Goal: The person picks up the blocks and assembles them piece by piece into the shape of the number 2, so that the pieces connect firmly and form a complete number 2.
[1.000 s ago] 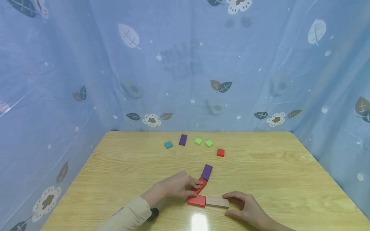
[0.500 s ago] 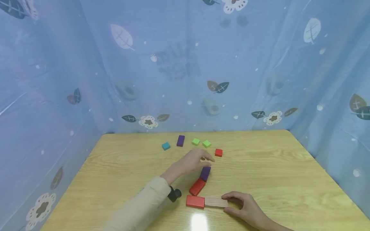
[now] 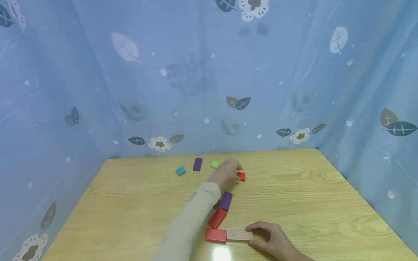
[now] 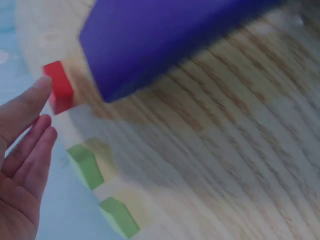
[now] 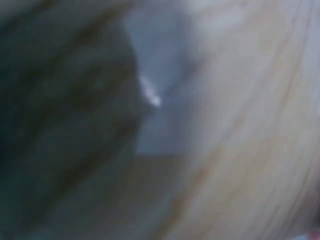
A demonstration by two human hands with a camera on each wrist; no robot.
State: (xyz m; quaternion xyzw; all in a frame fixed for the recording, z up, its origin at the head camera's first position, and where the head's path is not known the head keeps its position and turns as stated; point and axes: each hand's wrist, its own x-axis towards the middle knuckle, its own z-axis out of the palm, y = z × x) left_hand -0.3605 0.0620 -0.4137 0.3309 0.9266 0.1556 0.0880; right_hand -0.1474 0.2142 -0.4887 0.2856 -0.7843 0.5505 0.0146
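In the head view my left hand (image 3: 225, 172) reaches to the small red block (image 3: 241, 176) at the back of the table. The left wrist view shows that thumb overlapping the red block (image 4: 59, 87), with the fingers fairly straight beside it; whether they touch is unclear. At the front, my right hand (image 3: 274, 239) holds the right end of a plain wooden block (image 3: 239, 235) between thumb and forefinger. A red block (image 3: 215, 235) adjoins its left end. Another red block (image 3: 217, 218) and a purple block (image 3: 226, 201) continue the line away from me.
Along the back lie a teal block (image 3: 180, 171), a purple block (image 3: 197, 164) and a lime green block (image 3: 214, 165). A second green block (image 4: 118, 217) appears in the left wrist view. A patterned blue curtain (image 3: 183, 108) encloses the table (image 3: 130, 210). The right wrist view is blurred.
My left hand has left the front red blocks and moved up past the purple block to the small red one. My right hand stays at the wooden block. The head view has shifted slightly.
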